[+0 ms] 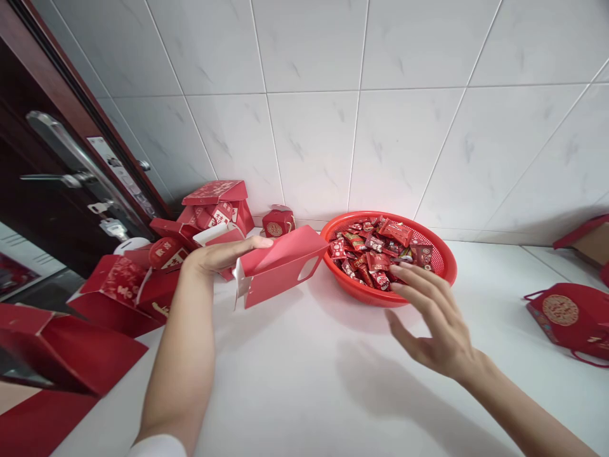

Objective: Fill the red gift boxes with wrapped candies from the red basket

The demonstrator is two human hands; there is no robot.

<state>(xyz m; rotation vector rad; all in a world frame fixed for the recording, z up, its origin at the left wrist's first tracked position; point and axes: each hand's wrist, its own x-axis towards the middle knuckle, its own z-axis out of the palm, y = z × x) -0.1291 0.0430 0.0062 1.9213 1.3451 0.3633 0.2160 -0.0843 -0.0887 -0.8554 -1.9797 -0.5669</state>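
My left hand [228, 254] grips a red cardboard gift box [280, 270], thumb on its top face. The box is tilted above the white table, its near-left end showing loose white-edged flaps and an oval cut-out on its side. To the right of it stands a red plastic basket [445, 260] with a perforated wall, holding many wrapped candies [373, 251], mostly in red wrappers. My right hand [435, 324] is over the basket's near right rim, fingers apart and nothing in them. Its fingertips are close to the candies; whether they touch any I cannot tell.
Several red boxes [114, 285] crowd the table's left side, beside a dark door with a metal handle [71, 181]. A small red box [278, 222] stands by the tiled wall [314, 139]. At the right lies a red box with a cord [571, 320] on the white table [285, 381].
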